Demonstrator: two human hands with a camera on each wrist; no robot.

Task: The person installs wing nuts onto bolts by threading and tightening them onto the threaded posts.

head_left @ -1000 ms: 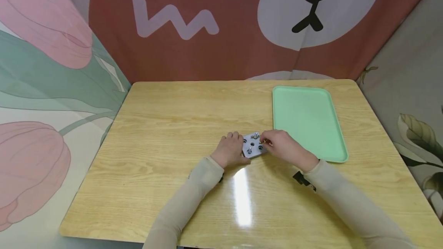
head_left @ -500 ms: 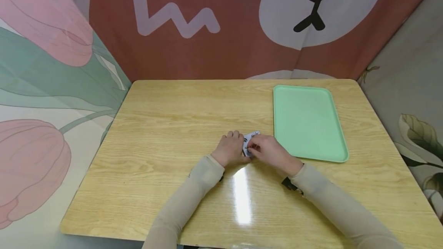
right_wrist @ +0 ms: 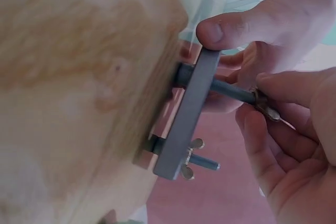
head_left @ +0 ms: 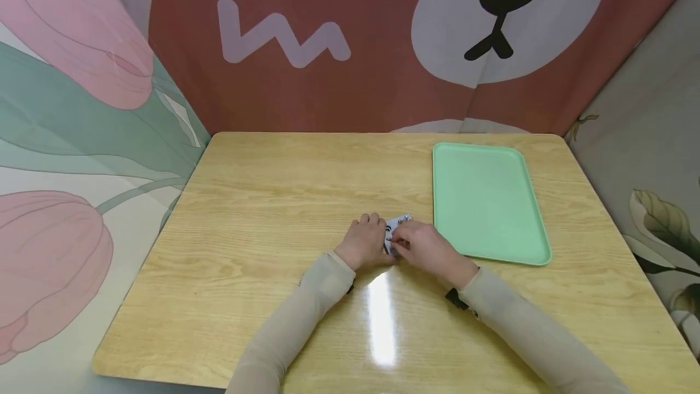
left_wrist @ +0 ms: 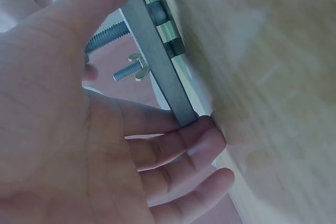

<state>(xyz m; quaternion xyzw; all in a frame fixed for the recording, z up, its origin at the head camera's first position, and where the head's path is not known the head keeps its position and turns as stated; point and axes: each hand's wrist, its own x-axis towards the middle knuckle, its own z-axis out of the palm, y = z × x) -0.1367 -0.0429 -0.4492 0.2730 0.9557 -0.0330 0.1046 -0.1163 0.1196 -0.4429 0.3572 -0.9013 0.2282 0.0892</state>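
A small grey metal plate (right_wrist: 186, 116) with bolts through it stands a little above the wooden table on the bolt heads. My left hand (head_left: 362, 241) holds the plate by its edges, thumb at one end and fingers at the other, as the left wrist view shows. With thumb and fingertips, my right hand (head_left: 429, 249) pinches a wing nut (right_wrist: 268, 107) at the free end of the longer bolt (right_wrist: 233, 91). A second wing nut (left_wrist: 139, 66) sits close against the plate on a shorter bolt (right_wrist: 206, 162). From the head view, my right hand hides much of the plate.
A light green tray (head_left: 487, 199) lies on the table (head_left: 273, 199) to the right of the hands. Behind the table hangs a printed cloth (head_left: 372, 96), and more printed cloth borders both sides.
My right hand has moved left, from the plate's right side to the bolt near my left thumb, and now pinches a wing nut there. The left hand keeps its hold.
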